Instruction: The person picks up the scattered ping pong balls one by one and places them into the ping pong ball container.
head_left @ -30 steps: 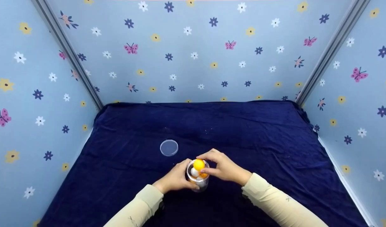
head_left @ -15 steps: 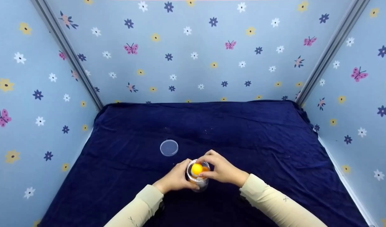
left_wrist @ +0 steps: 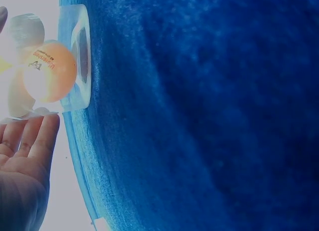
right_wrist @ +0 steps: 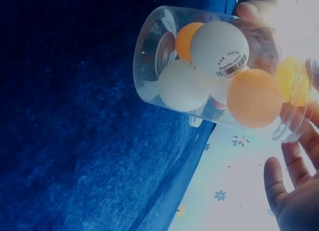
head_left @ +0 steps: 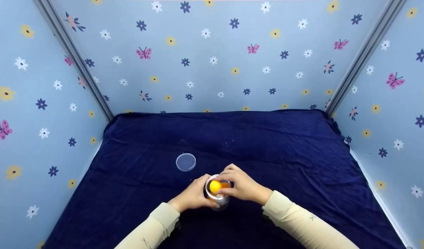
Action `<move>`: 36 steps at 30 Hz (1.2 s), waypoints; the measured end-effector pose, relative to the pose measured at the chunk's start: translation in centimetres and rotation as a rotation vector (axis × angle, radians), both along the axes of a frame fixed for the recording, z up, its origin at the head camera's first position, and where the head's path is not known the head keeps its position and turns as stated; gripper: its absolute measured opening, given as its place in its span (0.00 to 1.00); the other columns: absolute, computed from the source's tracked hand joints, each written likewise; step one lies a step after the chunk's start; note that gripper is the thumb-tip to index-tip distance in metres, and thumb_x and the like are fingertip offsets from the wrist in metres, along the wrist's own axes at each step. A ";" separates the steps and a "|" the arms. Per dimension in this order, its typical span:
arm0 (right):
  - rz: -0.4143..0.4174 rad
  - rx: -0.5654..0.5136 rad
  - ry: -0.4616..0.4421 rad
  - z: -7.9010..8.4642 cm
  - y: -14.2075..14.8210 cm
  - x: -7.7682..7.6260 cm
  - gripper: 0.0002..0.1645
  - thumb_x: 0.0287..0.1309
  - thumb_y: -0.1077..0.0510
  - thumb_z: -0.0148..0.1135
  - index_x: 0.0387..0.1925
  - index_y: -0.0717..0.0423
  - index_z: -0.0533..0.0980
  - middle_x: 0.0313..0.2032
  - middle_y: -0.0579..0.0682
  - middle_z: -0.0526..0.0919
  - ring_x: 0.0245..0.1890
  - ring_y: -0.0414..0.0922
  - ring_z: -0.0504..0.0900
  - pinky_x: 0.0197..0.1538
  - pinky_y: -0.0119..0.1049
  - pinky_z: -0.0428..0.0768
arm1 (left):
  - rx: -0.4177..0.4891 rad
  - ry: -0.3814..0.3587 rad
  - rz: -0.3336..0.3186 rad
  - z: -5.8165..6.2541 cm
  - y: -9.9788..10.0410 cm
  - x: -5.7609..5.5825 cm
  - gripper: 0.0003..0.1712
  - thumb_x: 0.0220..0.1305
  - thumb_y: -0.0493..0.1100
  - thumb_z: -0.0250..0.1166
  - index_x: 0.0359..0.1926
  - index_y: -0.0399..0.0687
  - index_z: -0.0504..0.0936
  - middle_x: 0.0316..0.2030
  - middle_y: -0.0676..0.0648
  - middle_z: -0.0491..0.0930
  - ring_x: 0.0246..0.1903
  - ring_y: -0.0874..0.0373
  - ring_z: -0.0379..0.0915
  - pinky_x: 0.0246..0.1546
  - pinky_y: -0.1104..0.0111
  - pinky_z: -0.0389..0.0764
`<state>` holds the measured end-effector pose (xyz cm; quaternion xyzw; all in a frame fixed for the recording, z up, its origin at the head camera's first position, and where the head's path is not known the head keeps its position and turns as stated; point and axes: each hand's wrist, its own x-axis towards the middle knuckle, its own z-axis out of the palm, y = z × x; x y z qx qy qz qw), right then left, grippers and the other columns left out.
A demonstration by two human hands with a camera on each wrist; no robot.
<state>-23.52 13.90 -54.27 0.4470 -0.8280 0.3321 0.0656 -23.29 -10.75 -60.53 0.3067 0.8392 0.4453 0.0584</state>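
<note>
My left hand (head_left: 192,196) grips a clear plastic jar (right_wrist: 145,71) round its side, near the mouth. Several table tennis balls lie in the jar, among them a printed white ball (right_wrist: 219,46) and an orange ball (right_wrist: 254,98). At the mouth my right hand (head_left: 244,185) pinches a yellow ball (head_left: 215,187) between thumb and fingers, inside the rim. From the left wrist, another orange ball with printing (left_wrist: 52,71) shows through the wall near the jar's base, and the left fingers (left_wrist: 42,141) lie against the side.
A round clear lid (head_left: 186,162) lies on the dark blue cloth (head_left: 267,138), behind and left of the jar. Flower-patterned walls (head_left: 212,52) enclose the table at the back and both sides, with grey metal posts in the corners.
The yellow ball has gone from above the rim down into the mouth, with my right hand moving slightly left and down. My left hand and the jar have stayed put.
</note>
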 end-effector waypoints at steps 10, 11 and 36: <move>-0.004 0.030 -0.016 0.3 -0.2 0.0 0.25 0.59 0.54 0.81 0.58 0.54 0.88 0.49 0.50 0.92 0.51 0.49 0.81 0.57 0.44 0.84 | -0.004 -0.005 -0.001 0.1 0.0 0.0 0.49 0.42 0.56 0.91 0.63 0.48 0.78 0.54 0.52 0.85 0.52 0.58 0.83 0.60 0.63 0.84; -0.003 0.027 -0.014 0.2 -0.1 0.0 0.25 0.59 0.54 0.81 0.58 0.55 0.88 0.49 0.50 0.92 0.51 0.49 0.81 0.57 0.44 0.84 | -0.004 -0.004 0.000 0.1 0.0 0.0 0.49 0.42 0.56 0.91 0.63 0.48 0.78 0.54 0.52 0.85 0.53 0.58 0.82 0.60 0.63 0.84; -0.047 -0.206 0.062 -0.4 2.2 -1.8 0.16 0.60 0.63 0.79 0.50 0.59 0.87 0.43 0.56 0.92 0.43 0.51 0.87 0.48 0.44 0.86 | 0.046 0.014 -0.018 -0.1 0.1 0.3 0.52 0.42 0.52 0.91 0.65 0.34 0.77 0.57 0.46 0.84 0.56 0.54 0.81 0.65 0.61 0.81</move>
